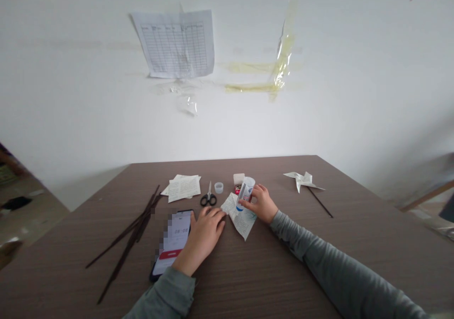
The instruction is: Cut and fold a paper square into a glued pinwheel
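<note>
Just right of the scissors (208, 199), the right hand (261, 203) pinched a glue bottle (245, 191) in its fingers over the paper piece (241, 217) — left hand (202, 236) lay flat, fingers together, at the paper's edge

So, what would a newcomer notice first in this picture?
Probably the two hands at the table's middle: the right hand tilts a small white bottle over a paper piece, while the left hand lies flat beside it. Next, the dark sticks lying at the left and the paper pinwheel at the right. On the wall hang a printed sheet and yellowed tape.
</note>
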Demonstrator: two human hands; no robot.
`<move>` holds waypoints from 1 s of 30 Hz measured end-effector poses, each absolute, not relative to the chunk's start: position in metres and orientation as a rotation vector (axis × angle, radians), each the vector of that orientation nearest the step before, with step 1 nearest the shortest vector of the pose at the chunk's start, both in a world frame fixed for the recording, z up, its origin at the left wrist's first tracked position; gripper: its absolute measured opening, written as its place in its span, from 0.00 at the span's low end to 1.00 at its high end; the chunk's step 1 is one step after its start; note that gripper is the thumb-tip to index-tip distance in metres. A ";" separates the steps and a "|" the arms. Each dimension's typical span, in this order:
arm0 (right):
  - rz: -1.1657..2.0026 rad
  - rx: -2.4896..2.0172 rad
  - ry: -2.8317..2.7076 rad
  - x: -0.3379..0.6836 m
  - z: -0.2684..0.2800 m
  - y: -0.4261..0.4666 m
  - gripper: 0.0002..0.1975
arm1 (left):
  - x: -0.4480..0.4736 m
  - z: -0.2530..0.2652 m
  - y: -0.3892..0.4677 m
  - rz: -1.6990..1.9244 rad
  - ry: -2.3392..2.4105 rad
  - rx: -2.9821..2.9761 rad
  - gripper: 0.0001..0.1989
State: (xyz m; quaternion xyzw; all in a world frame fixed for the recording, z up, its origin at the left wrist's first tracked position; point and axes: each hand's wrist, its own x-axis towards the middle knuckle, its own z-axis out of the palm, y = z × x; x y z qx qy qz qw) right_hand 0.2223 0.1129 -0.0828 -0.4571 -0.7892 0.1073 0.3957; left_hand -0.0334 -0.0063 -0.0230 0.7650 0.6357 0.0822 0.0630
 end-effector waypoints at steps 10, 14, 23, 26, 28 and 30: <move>0.253 -1.194 -2.115 0.214 -0.078 0.102 0.21 | -0.032 -0.018 -0.007 0.217 1.897 2.322 0.29; 0.281 -1.195 -2.123 0.213 -0.076 0.100 0.21 | -0.029 -0.015 -0.008 0.157 1.914 2.308 0.28; 0.288 -1.174 -2.121 0.216 -0.076 0.101 0.19 | -0.031 -0.017 -0.007 0.191 1.898 2.355 0.28; 0.250 -1.193 -2.091 0.216 -0.077 0.102 0.18 | -0.030 -0.017 -0.008 0.190 1.903 2.344 0.28; 0.237 -1.193 -2.101 0.215 -0.078 0.101 0.18 | -0.029 -0.016 -0.009 0.195 1.909 2.334 0.28; 0.231 -1.185 -2.120 0.214 -0.079 0.101 0.19 | -0.028 -0.015 -0.009 0.188 1.914 2.328 0.28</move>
